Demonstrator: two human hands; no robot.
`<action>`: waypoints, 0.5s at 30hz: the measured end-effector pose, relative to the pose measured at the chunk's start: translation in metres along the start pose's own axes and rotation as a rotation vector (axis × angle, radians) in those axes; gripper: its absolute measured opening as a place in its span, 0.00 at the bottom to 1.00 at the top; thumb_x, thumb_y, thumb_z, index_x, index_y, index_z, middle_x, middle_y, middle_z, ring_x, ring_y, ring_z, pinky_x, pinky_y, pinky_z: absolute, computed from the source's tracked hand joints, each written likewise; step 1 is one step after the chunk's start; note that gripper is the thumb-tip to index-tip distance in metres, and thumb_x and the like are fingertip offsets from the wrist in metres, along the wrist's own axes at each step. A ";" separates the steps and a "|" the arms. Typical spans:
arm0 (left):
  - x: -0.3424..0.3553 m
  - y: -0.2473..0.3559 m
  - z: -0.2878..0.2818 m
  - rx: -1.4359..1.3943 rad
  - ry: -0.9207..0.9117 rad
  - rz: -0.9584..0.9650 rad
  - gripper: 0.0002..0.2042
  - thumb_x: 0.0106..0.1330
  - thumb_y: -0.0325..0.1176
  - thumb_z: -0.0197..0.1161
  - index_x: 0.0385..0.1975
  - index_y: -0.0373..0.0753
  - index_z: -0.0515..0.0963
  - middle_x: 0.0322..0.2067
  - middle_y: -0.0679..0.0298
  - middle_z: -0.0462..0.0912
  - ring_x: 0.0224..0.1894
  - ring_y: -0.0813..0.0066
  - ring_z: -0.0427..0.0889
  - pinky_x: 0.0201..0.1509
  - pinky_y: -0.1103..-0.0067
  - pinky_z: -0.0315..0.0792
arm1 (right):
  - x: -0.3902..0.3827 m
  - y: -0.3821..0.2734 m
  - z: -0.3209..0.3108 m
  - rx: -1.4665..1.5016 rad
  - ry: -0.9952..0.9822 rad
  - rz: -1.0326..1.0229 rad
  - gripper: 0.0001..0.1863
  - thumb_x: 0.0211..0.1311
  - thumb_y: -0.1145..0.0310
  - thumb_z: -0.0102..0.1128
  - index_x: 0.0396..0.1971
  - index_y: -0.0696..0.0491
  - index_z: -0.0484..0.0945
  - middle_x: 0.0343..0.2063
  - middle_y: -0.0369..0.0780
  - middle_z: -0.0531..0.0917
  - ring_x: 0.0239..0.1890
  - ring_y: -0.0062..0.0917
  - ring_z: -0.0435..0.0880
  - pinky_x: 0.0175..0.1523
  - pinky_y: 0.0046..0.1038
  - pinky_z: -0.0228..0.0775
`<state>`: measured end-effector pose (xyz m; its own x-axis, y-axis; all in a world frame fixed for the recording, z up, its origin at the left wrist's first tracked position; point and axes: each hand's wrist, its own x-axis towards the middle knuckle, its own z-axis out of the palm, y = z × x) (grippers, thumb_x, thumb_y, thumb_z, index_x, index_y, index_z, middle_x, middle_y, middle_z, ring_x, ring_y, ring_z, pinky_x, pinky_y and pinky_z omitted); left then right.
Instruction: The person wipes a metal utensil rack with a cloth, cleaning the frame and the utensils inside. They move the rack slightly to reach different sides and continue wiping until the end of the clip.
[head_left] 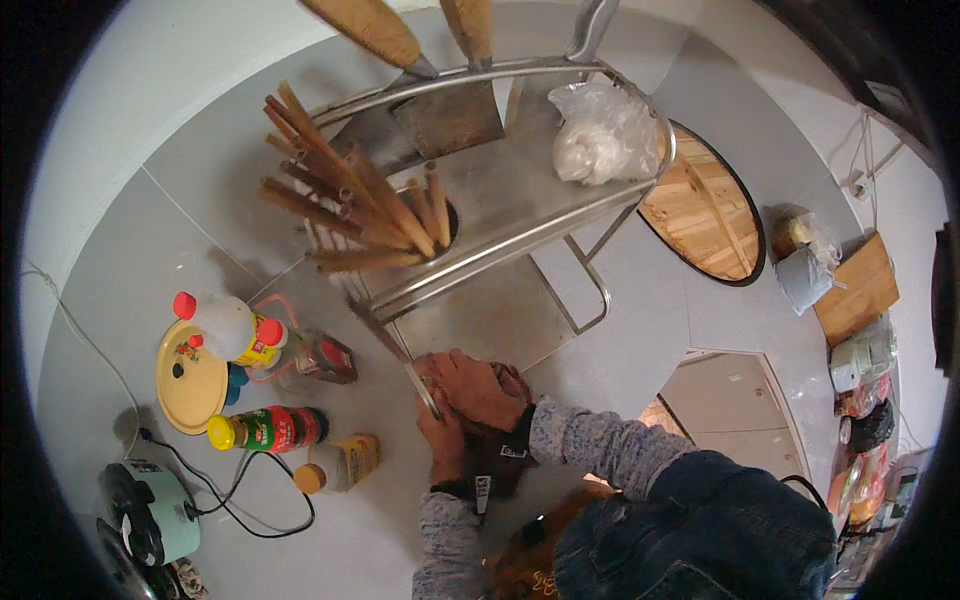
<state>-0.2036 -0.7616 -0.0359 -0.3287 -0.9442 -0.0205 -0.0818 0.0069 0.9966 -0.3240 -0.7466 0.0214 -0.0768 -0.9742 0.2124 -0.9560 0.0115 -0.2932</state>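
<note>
Down at the front corner of the metal rack [520,215] there's a thin metal strip [400,358], looks like a blade or the rack's own edge, honestly can't tell which, and both hands are bunched up right on its lower end. The right hand [478,385] is curled over the top, fingers closed around it, and the left hand [440,430] is tucked just underneath, pressed against the right one, probably to steady things; what its fingers pinch is hidden. So the strip sits between the hands and runs up-left away from them toward the bundle of wooden sticks [355,205] standing in the rack's holder. Left of the hands on the grey bench [120,290] are sauce bottles [268,428], lying flat, and a yellow plate [185,385].
</note>
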 end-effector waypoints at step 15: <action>0.002 0.011 -0.003 0.020 -0.095 0.054 0.18 0.74 0.37 0.48 0.56 0.33 0.69 0.47 0.51 0.78 0.49 0.64 0.77 0.53 0.73 0.69 | -0.012 0.014 -0.012 -0.188 -0.206 0.058 0.20 0.58 0.67 0.53 0.53 0.47 0.72 0.38 0.46 0.78 0.37 0.36 0.80 0.39 0.32 0.75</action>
<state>-0.2024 -0.7644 -0.0249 -0.4209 -0.9068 0.0249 -0.0803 0.0646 0.9947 -0.3399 -0.7325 0.0259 -0.0925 -0.9957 0.0006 -0.9888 0.0918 -0.1177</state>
